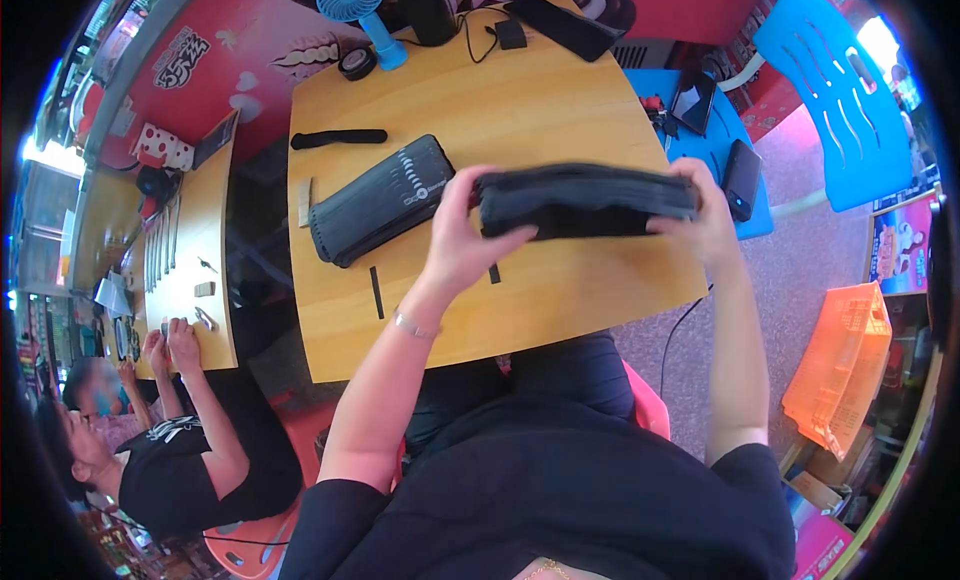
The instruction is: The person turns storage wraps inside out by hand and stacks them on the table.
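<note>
Above the wooden table (560,100) I hold a black, flat rectangular case-like bundle (585,195) level in front of me. My left hand (462,225) grips its left end, thumb on the near side. My right hand (706,215) is closed round the right end; both the bundle and this hand are slightly blurred. Just left of my left hand lies a similar black case (380,205) with pale print, slanted on the table. Beyond it is a short black strap-like roll (340,138). Nearer to me lie a thin black strip (377,293) and a smaller dark piece (494,274).
A light blue fan (365,25) and a black cylinder (425,10) stand at the far edge, near a dark flat panel (565,25). A blue chair (830,90) and an orange crate (838,365) are at right. Another person (170,470) works at a table on the left.
</note>
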`<state>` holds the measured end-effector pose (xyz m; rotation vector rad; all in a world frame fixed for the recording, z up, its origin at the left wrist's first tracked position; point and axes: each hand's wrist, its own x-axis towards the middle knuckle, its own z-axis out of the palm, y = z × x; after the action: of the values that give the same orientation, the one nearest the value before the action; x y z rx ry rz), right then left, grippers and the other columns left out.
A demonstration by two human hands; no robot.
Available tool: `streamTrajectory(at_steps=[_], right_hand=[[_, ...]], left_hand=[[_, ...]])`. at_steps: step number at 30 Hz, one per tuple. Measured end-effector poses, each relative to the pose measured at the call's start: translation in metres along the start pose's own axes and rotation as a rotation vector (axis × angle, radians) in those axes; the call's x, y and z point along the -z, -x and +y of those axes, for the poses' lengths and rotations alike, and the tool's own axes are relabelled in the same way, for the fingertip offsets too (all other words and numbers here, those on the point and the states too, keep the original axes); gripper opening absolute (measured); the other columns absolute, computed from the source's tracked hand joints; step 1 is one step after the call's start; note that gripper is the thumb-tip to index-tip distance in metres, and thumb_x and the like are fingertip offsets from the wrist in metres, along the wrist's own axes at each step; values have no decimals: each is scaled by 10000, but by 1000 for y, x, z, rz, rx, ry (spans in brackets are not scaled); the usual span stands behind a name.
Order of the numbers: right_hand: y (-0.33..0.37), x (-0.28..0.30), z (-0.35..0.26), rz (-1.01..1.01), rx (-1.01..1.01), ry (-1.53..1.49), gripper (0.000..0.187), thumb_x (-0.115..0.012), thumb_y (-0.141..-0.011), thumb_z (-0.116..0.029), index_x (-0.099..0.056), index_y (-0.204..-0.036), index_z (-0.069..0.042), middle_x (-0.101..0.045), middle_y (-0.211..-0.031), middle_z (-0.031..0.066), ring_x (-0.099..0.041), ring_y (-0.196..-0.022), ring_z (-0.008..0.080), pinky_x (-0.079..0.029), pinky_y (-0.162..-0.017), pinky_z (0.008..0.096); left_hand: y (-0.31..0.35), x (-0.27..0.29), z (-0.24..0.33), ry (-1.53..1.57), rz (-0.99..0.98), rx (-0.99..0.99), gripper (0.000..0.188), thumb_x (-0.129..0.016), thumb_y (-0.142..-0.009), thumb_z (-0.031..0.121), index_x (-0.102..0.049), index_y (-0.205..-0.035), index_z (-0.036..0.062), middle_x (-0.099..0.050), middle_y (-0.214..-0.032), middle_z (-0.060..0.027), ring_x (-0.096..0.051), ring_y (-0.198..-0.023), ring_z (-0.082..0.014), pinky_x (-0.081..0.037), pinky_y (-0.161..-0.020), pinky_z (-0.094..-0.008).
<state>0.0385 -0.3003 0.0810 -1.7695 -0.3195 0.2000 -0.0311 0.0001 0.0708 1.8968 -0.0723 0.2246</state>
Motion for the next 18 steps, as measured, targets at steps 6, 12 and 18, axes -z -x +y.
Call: streamTrajectory(at_steps=[6,12,18], right_hand=[[63,-56,23,-89,270,-3,594,-772,-638,55,-519,-1162,-61,-605,-1130,81,-582,-1096,201,-447,-950,280],[66,-73,27,-77,182,122,573,-739,-672,70,-529,-1188,-62,-633,-1132,66,-613,-1059,186,-483,-933,314],[64,-74,29,-116,105,70,585,-740,-661,74,-527,-1190,-52,-616,-1169,86,-588,-1102,212,-449,-974,322]], left_hand=[[82,35,-3,-325,27,-248,584,-849,-597,49,-543,-1094,62,-548,-1057,-99,-525,-1027,-303,-434,-909,-376],[98,29,-37,35,6,-92,685,-858,-589,32,-495,-1168,65,-531,-1135,-98,-529,-1073,-255,-444,-939,-350],[97,32,-30,60,-29,-20,657,-852,-646,28,-486,-1190,60,-564,-1123,-75,-567,-1071,-210,-468,-932,-323]])
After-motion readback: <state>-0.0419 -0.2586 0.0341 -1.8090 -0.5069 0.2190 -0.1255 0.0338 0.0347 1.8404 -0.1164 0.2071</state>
